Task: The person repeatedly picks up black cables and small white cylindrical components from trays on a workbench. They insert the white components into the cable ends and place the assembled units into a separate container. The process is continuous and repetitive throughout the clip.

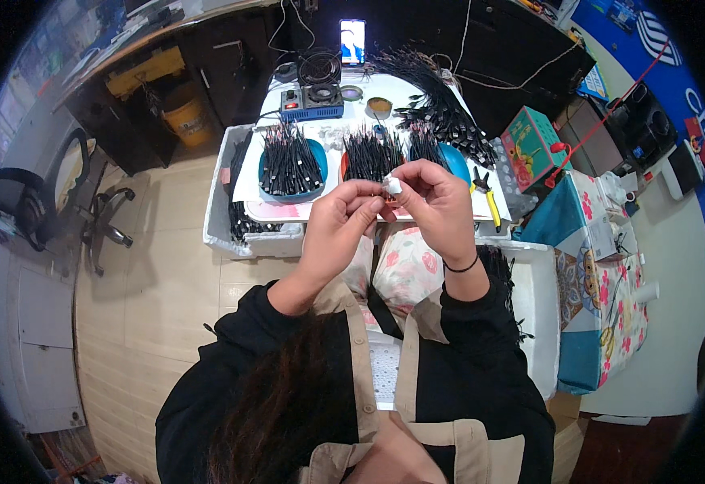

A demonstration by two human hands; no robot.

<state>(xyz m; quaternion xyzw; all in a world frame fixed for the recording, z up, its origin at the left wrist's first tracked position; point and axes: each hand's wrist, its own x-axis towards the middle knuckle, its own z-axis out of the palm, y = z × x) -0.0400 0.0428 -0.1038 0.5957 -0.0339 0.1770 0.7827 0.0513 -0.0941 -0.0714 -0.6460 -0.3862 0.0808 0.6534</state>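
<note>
My left hand [339,224] and my right hand [435,205] meet above the front edge of a small white table [247,179], fingertips pinched close together. A small white piece [393,185] shows at my right thumb tip; whether it is held or wrapped round the thumb is unclear. Whatever the left fingers pinch is too small to make out. Just behind the hands, bundles of short black cables stand upright: one in a blue tray [321,153], one in an orange tray [344,166] and one in another blue tray [456,161].
Yellow-handled cutters [491,206] lie at the table's right edge. Farther back are a blue soldering station [312,103], a round tin [379,106], a lit phone [352,42] and a heap of black cables [449,113]. White foam boxes [221,206] flank the table.
</note>
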